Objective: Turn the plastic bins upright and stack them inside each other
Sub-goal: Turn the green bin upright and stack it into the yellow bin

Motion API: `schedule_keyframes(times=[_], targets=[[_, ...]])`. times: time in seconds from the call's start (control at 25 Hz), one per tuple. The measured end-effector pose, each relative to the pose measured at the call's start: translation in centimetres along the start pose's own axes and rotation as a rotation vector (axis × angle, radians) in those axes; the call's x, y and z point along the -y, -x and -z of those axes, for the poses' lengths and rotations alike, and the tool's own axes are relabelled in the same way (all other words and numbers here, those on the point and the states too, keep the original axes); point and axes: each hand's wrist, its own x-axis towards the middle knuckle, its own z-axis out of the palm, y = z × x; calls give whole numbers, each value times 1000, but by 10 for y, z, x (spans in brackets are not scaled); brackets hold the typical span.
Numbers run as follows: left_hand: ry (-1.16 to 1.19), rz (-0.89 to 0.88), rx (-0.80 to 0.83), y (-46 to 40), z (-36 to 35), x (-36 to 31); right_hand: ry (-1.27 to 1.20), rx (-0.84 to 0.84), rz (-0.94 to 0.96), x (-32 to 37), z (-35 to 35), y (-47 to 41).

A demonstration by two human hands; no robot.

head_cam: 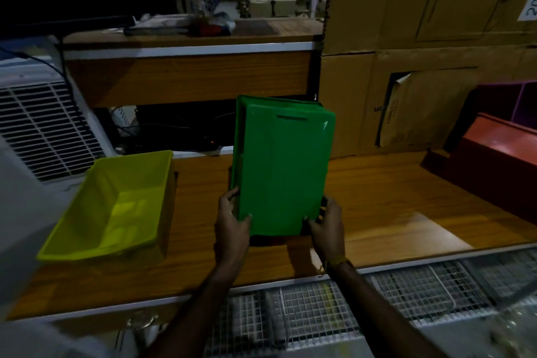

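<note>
A green plastic bin is tilted up on end above the wooden table, its flat underside facing me. My left hand grips its lower left corner and my right hand grips its lower right corner. A yellow bin stands upright and empty on the table to the left. A red bin lies upside down at the right, with a purple bin behind it.
Large cardboard boxes stand behind the table at the right. A white air-conditioner unit sits at the left. A wooden shelf runs behind the green bin. Wire mesh racks lie below the table's near edge.
</note>
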Motion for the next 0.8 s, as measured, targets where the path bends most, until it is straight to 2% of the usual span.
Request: schedule_keyframes(times=[0.2, 0.36, 0.44, 0.68, 0.8], targets=[[128, 78, -30, 15, 10, 13, 74, -16, 79, -24, -10, 27], [110, 150, -44, 9, 9, 8, 158, -47, 105, -22, -9, 18], [113, 100, -82, 6, 8, -7, 93, -45, 90, -10, -7, 9], [59, -83, -280, -16, 2, -76, -174, -34, 224, 52, 4, -7], [16, -110, -253, -28, 2, -73, -227, -35, 150, 78, 10, -17]])
